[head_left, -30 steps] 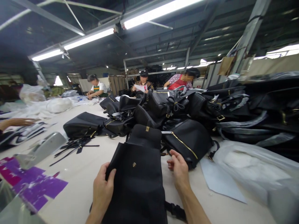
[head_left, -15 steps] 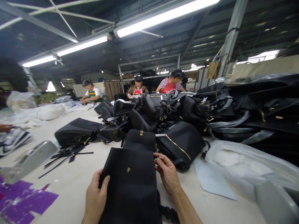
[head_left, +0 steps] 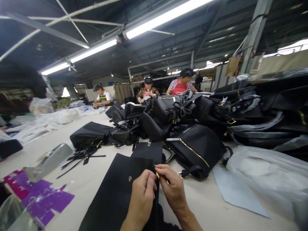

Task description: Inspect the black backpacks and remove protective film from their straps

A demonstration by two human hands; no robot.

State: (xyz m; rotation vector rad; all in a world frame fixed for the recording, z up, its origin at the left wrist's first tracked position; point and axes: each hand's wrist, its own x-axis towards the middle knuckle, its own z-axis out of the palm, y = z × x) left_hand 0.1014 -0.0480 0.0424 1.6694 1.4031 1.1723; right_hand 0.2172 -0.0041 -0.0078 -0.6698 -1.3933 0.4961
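Note:
A flat black bag [head_left: 115,195] with a gold snap stud lies on the pale table [head_left: 89,179] in front of me, its flap turned away. My left hand [head_left: 142,192] and my right hand [head_left: 171,187] meet at the bag's right edge, both with fingers pinched together. The right fingertips pinch a small gold piece at that edge. The left fingers grip the black fabric beside it.
A big heap of black bags [head_left: 192,118] with gold zips fills the middle and right. Loose black straps [head_left: 81,157], a grey tool [head_left: 48,160] and purple sheets [head_left: 40,195] lie left. Clear plastic [head_left: 264,173] sits right. Three people work at the far end.
My left hand left the bag's left edge and came across to its right edge beside my right hand. The bag's body has swung to the left. The camera shifted slightly.

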